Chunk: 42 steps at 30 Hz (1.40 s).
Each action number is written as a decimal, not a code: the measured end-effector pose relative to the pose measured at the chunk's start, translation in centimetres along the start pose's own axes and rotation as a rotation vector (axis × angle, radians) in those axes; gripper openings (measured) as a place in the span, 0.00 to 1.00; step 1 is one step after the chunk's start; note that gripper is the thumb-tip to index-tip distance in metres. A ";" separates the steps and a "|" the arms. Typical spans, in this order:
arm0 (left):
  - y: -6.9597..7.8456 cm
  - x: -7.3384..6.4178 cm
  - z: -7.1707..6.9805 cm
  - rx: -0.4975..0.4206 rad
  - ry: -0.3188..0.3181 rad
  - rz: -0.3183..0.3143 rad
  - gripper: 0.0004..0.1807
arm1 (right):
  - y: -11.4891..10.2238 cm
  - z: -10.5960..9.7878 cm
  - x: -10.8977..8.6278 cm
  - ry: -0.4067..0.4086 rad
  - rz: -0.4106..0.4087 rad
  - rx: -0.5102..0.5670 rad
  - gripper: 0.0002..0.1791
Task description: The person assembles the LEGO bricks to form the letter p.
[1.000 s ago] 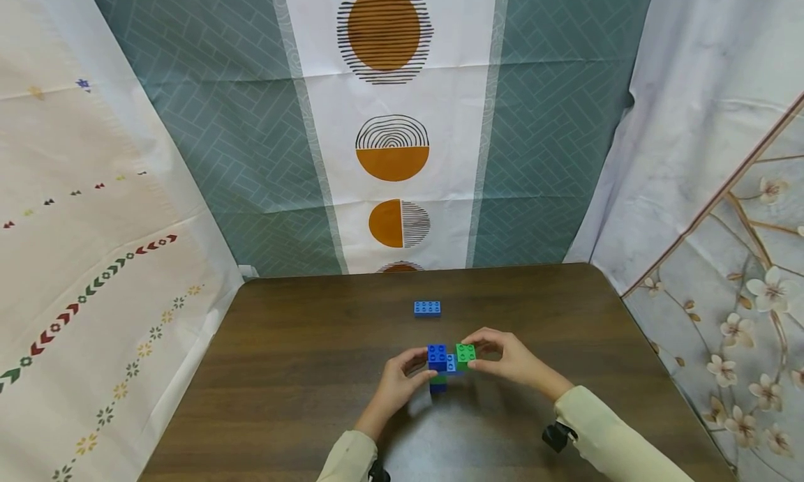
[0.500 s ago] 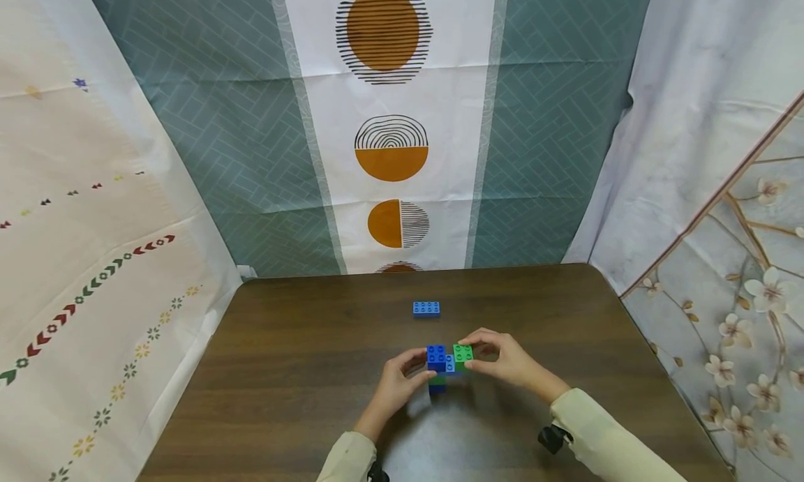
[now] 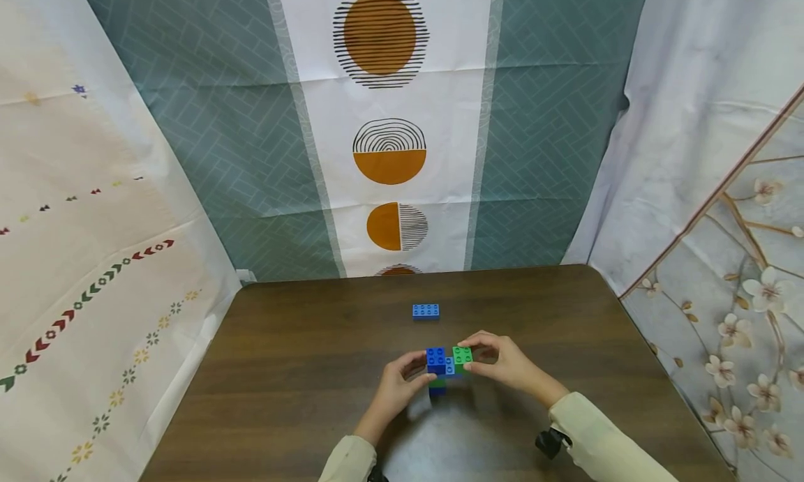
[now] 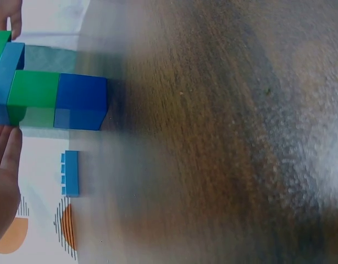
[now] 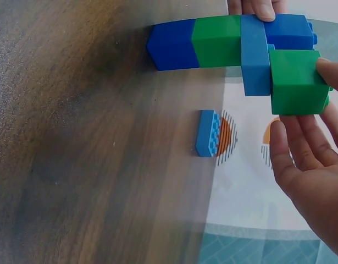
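A stack of toy building bricks stands upright on the table. Its bottom is a dark blue brick (image 5: 173,45), then a green brick (image 5: 217,41), then a longer light blue brick (image 5: 255,55) reaching out to the right. Another dark blue brick (image 3: 436,360) sits on the light blue one's left end. My left hand (image 3: 396,390) grips the stack around that upper dark blue brick. With thumb and fingers, my right hand (image 3: 507,362) pinches a second green brick (image 3: 462,356) at the light blue brick's right end. Whether its studs are fully joined, I cannot tell.
A loose light blue brick (image 3: 426,312) lies studs up behind the stack. The brown wooden table (image 3: 301,377) ends at a far edge in front of a hanging patterned cloth (image 3: 402,84). More cloths hang at both sides.
My right hand has shifted slightly left with its green brick, closer to the upper dark blue brick. My left hand keeps its hold on the stack. The head view has tilted slightly.
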<state>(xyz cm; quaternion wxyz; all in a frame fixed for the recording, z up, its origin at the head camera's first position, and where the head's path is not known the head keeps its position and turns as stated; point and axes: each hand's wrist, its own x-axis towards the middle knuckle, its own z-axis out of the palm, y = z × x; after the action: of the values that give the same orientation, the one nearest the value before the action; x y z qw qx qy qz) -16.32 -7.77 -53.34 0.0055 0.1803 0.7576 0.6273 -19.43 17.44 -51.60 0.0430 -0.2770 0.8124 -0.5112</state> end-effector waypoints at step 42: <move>-0.1 0.0 0.1 -0.010 0.014 0.054 0.18 | -0.2 0.6 0.6 -0.028 -0.001 -0.036 0.20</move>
<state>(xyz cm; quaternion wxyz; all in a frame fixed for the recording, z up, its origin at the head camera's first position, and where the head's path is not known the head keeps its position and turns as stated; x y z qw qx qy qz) -16.37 -7.67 -53.48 -0.0156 0.1963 0.7493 0.6323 -19.62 16.61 -51.65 0.0491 -0.2851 0.8208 -0.4925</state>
